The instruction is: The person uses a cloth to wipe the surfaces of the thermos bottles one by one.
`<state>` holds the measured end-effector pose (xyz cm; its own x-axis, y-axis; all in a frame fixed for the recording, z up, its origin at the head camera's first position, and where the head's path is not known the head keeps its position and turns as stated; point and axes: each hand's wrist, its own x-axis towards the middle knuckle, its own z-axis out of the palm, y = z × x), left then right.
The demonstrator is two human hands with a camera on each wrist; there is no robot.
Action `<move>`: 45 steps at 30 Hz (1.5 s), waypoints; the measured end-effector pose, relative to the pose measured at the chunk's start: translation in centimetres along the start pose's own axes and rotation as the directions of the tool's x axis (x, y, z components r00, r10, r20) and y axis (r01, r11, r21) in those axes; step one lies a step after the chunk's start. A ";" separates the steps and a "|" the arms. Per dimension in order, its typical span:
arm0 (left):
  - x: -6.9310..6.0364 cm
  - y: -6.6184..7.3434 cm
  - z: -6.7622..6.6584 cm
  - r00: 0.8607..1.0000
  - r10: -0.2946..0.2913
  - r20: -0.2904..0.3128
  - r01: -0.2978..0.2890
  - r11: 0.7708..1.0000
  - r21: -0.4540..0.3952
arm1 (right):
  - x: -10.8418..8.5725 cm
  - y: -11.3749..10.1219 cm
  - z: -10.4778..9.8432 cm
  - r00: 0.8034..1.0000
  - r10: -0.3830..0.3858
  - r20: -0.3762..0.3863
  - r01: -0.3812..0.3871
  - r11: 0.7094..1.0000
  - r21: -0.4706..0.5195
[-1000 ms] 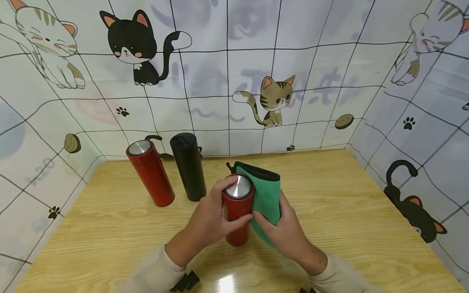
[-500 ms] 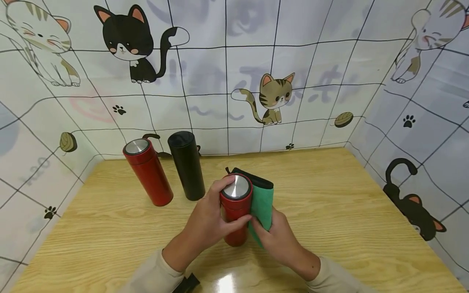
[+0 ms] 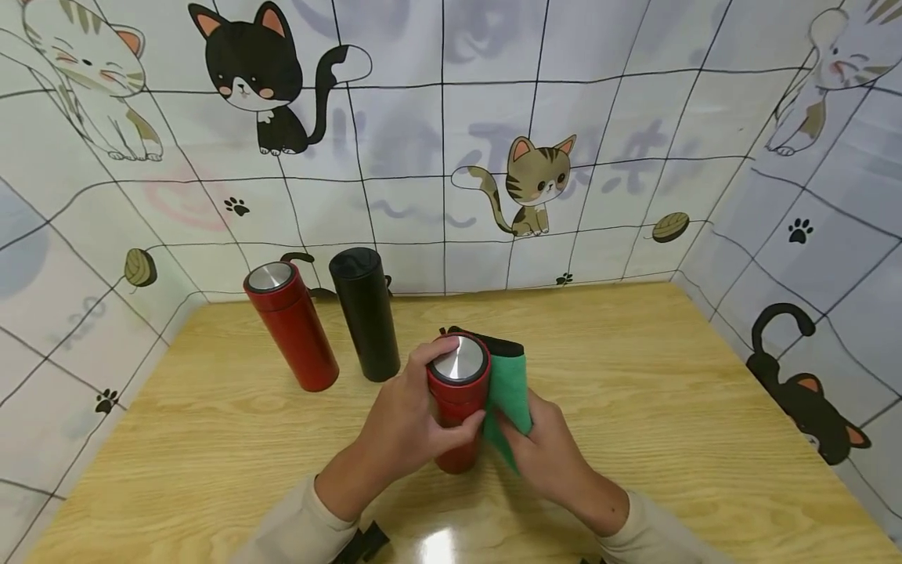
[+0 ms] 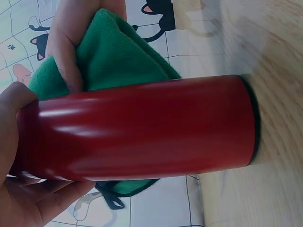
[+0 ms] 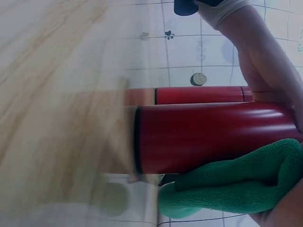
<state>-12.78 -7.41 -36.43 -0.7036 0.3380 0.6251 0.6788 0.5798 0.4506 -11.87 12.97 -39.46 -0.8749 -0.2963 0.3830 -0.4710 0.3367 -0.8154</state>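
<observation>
My left hand grips a red thermos bottle around its upper part, beneath the shiny silver lid. The bottle stands upright in the head view; its dark base edge is at or very near the tabletop in the right wrist view. In my right hand is a folded green cloth with a black edge band and a small loop. The cloth lies against the bottle's right and far side, with the right thumb pressing into its fold. Most right fingers are hidden behind the cloth.
A second red thermos bottle and a black tumbler stand side by side at the back left of the wooden table. Cat-print sheeting walls in the table's back and sides.
The cloth has folded narrower and closer around the bottle's right side. My right thumb has pulled away from the left thumb, into the cloth. The left hand and bottle stay in place.
</observation>
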 end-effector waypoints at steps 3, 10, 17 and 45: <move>0.2 0.2 -0.5 0.999 -0.012 0.032 0.011 0.999 0.030 | 0.0 -0.6 -0.4 0.999 -0.006 -0.043 0.006 1.000 0.002; 0.5 1.2 -2.1 0.999 -0.027 0.034 0.021 0.987 0.161 | -0.2 -0.7 -0.4 0.996 -0.070 -0.058 0.071 0.997 0.029; 0.2 1.7 -2.3 0.992 -0.109 0.058 0.101 0.987 0.124 | -0.3 -0.3 0.2 0.999 -0.035 -0.015 0.035 0.999 0.038; 0.4 2.2 -3.3 0.994 -0.107 0.027 0.096 0.956 0.278 | -0.5 0.0 0.4 0.976 -0.200 -0.091 0.190 0.976 -0.105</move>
<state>-10.88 -8.44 -33.10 -0.7778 0.2938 0.5556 0.5230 0.7928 0.3130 -11.40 12.79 -39.87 -0.7697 -0.2749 0.5762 -0.6380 0.3661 -0.6775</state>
